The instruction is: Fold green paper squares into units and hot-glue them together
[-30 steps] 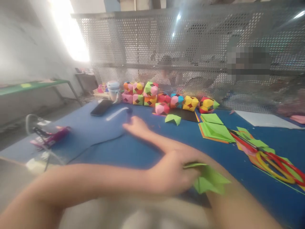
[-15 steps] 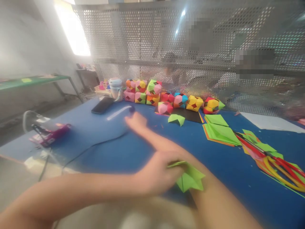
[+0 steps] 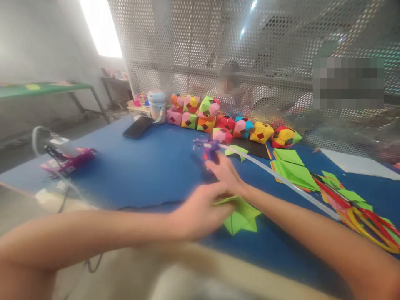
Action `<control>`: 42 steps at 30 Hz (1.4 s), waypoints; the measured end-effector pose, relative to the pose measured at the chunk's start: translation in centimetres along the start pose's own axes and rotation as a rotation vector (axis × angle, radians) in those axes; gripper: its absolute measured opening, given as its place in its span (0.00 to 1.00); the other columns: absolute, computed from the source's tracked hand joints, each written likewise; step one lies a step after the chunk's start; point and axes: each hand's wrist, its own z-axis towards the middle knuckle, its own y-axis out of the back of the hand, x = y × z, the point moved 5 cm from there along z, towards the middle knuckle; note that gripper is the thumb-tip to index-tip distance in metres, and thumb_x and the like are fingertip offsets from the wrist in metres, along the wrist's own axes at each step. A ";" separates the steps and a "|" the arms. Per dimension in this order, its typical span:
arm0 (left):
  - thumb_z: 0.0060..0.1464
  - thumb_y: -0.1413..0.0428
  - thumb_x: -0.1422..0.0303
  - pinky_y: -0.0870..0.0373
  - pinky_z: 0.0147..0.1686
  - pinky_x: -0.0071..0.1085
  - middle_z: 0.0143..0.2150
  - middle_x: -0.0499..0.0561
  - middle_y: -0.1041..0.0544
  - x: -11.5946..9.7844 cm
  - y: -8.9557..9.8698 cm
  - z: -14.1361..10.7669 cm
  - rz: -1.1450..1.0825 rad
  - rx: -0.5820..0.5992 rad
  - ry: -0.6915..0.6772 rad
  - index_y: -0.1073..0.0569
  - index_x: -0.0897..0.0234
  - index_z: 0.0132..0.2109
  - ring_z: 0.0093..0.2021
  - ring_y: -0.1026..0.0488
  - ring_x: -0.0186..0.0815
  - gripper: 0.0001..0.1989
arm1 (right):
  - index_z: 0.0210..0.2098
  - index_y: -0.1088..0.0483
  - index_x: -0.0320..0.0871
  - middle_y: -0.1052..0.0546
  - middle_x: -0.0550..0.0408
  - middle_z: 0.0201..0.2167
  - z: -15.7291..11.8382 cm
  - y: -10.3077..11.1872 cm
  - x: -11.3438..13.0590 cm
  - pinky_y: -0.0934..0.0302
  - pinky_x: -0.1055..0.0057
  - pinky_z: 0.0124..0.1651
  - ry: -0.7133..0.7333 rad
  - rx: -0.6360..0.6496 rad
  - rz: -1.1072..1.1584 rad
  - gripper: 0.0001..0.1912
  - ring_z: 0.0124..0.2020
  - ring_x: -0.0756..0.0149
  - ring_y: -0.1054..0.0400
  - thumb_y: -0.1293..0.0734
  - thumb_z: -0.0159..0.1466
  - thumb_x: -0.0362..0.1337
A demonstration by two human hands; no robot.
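My left hand [image 3: 200, 210] is closed on a folded green paper piece [image 3: 240, 216] with pointed flaps, held low over the table's near side. Just beyond it, my right hand [image 3: 227, 170] grips a small purple glue gun [image 3: 213, 145], blurred by motion. A long whitish glue stick [image 3: 278, 176] runs from the gun's back toward the right. Some of the right hand's fingers are hidden. Past the gun, a loose folded green paper [image 3: 236, 152] lies on the blue table [image 3: 150, 166].
Colourful folded paper balls [image 3: 206, 124] line the back, beside a lidded cup [image 3: 156, 106] and a phone [image 3: 138, 126]. Green paper stacks [image 3: 293, 173] and scissors [image 3: 359, 216] lie right. A magenta device [image 3: 70, 160] sits left. A perforated metal screen [image 3: 175, 46] stands behind.
My right hand has moved right with the glue gun, drawing in from the table's far middle. The glue stick now shows pointing right. My left hand still holds the green paper, slightly higher.
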 end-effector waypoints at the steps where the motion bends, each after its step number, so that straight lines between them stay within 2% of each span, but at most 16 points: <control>1: 0.50 0.50 0.75 0.30 0.38 0.27 0.35 0.49 0.22 0.2 0.1 0.1 0.011 -0.006 0.013 0.26 0.66 0.36 0.36 0.26 0.33 0.09 | 0.32 0.34 0.42 0.29 0.58 0.26 -1.0 1.0 -0.1 0.41 0.72 0.31 0.010 -0.040 0.046 0.07 0.27 0.68 0.37 0.40 0.54 0.36; 3: 0.50 0.50 0.75 0.30 0.36 0.26 0.33 0.48 0.22 0.5 0.4 0.2 0.036 -0.013 0.039 0.26 0.66 0.35 0.34 0.27 0.32 0.08 | 0.27 0.36 0.42 0.30 0.59 0.22 -2.7 2.4 -0.5 0.41 0.73 0.29 -0.025 -0.057 0.123 0.02 0.25 0.69 0.38 0.39 0.52 0.34; 5: 0.50 0.50 0.75 0.31 0.33 0.26 0.32 0.47 0.23 1.0 0.7 0.4 0.059 -0.017 0.063 0.26 0.65 0.34 0.33 0.28 0.32 0.08 | 0.23 0.35 0.42 0.31 0.58 0.20 -4.1 3.3 -1.2 0.42 0.73 0.27 -0.095 -0.031 0.147 0.03 0.24 0.69 0.38 0.39 0.51 0.34; 10: 0.48 0.46 0.70 0.34 0.26 0.25 0.26 0.46 0.26 2.9 2.5 1.8 0.091 -0.105 0.157 0.27 0.65 0.31 0.27 0.31 0.31 0.05 | 0.23 0.32 0.41 0.27 0.55 0.30 -6.7 6.7 -2.1 0.42 0.72 0.28 -0.189 -0.118 0.127 0.05 0.25 0.70 0.37 0.39 0.51 0.35; 12: 0.47 0.45 0.69 0.34 0.24 0.25 0.27 0.48 0.26 3.9 3.3 2.6 0.011 -0.161 0.228 0.27 0.66 0.31 0.27 0.30 0.32 0.05 | 0.25 0.31 0.42 0.28 0.57 0.25 -7.7 7.9 -1.9 0.43 0.72 0.28 -0.193 -0.126 0.056 0.06 0.24 0.70 0.37 0.40 0.51 0.34; 15: 0.46 0.44 0.72 0.31 0.26 0.27 0.31 0.53 0.23 5.3 3.6 3.7 -0.198 -0.187 0.329 0.27 0.68 0.36 0.27 0.27 0.32 0.07 | 0.30 0.31 0.44 0.31 0.59 0.21 -8.9 9.0 -1.1 0.43 0.73 0.26 -0.175 -0.128 -0.067 0.07 0.22 0.69 0.37 0.39 0.54 0.36; 18: 0.44 0.44 0.76 0.30 0.27 0.27 0.30 0.54 0.23 6.1 3.5 4.8 -0.296 -0.186 0.358 0.27 0.69 0.34 0.26 0.27 0.31 0.07 | 0.33 0.32 0.44 0.28 0.58 0.23 -9.8 9.2 -0.5 0.41 0.73 0.26 -0.149 -0.121 -0.172 0.10 0.23 0.69 0.35 0.39 0.59 0.44; 21: 0.43 0.45 0.79 0.31 0.26 0.26 0.29 0.53 0.24 6.6 3.1 5.9 -0.305 -0.179 0.341 0.26 0.70 0.33 0.26 0.28 0.30 0.07 | 0.35 0.34 0.45 0.26 0.56 0.25 -10.1 8.7 -0.2 0.41 0.73 0.24 -0.110 -0.088 -0.241 0.12 0.22 0.68 0.34 0.38 0.59 0.46; 29: 0.42 0.47 0.78 0.31 0.22 0.24 0.26 0.50 0.27 7.2 1.3 6.8 -0.220 -0.068 0.334 0.28 0.70 0.33 0.23 0.31 0.28 0.07 | 0.33 0.38 0.45 0.26 0.58 0.21 -10.0 8.1 0.4 0.45 0.75 0.20 0.082 -0.046 -0.464 0.08 0.17 0.69 0.35 0.40 0.60 0.43; 35: 0.46 0.46 0.73 0.32 0.22 0.25 0.25 0.50 0.28 7.4 1.0 6.5 -0.094 -0.032 0.336 0.29 0.69 0.31 0.23 0.31 0.29 0.03 | 0.34 0.37 0.44 0.25 0.56 0.24 -10.2 7.3 0.5 0.42 0.75 0.24 0.247 -0.025 -0.606 0.06 0.22 0.66 0.30 0.39 0.61 0.40; 42: 0.46 0.47 0.74 0.31 0.22 0.26 0.24 0.49 0.28 7.6 1.1 6.5 -0.050 -0.034 0.316 0.28 0.68 0.31 0.22 0.31 0.29 0.04 | 0.34 0.37 0.44 0.25 0.56 0.23 -10.4 7.3 0.1 0.41 0.74 0.24 0.280 -0.065 -0.722 0.05 0.22 0.65 0.30 0.38 0.60 0.39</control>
